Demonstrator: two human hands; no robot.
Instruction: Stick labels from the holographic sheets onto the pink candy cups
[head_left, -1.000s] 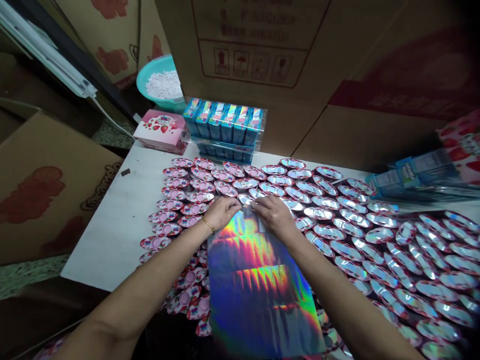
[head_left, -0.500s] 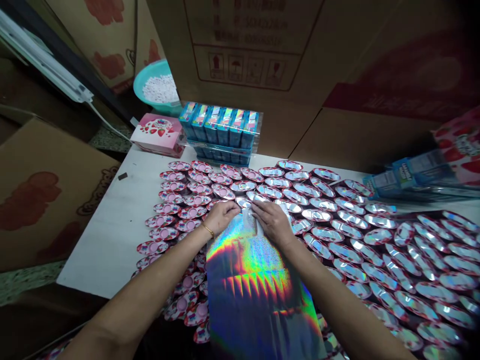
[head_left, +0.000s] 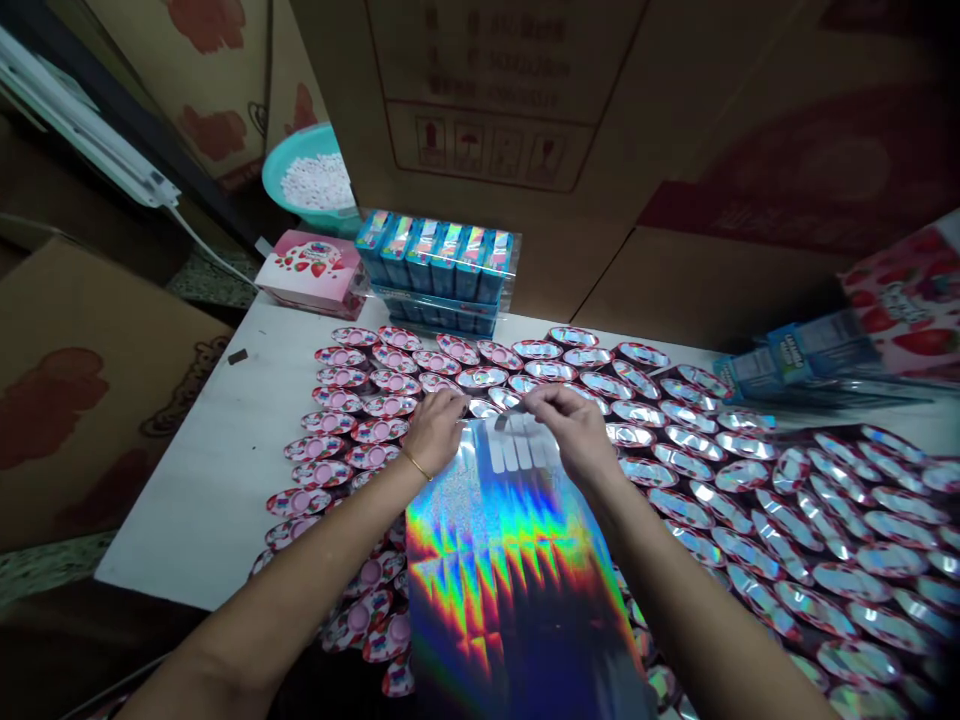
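Note:
A large holographic sticker sheet (head_left: 517, 560) lies over the oval-topped packs and shines in rainbow bands. Near its upper edge a patch of pale, narrow rectangles (head_left: 517, 455) shows. My left hand (head_left: 435, 435), with a thin gold bracelet at the wrist, is closed at the sheet's upper left corner; its fingertips are partly hidden. My right hand (head_left: 574, 430) pinches a small strip-shaped sticker (head_left: 511, 412) just above that patch. Right beyond the hands stand ovals with shiny tops (head_left: 482, 377). To the left are ovals with pink round centres (head_left: 335, 400).
Rows of shiny ovals (head_left: 750, 500) cover the right of the white table (head_left: 180, 480). At the back stand blue small boxes in clear wrap (head_left: 439, 270) and a pink strawberry box (head_left: 311, 270). Large cartons (head_left: 480, 90) wall the rear. A turquoise basin (head_left: 281, 180) holds white pieces.
My right hand has lifted and moved right, now with a strip in its pinch. My left hand has drawn slightly left, uncovering the patch of pale rectangles. The view has shifted a little.

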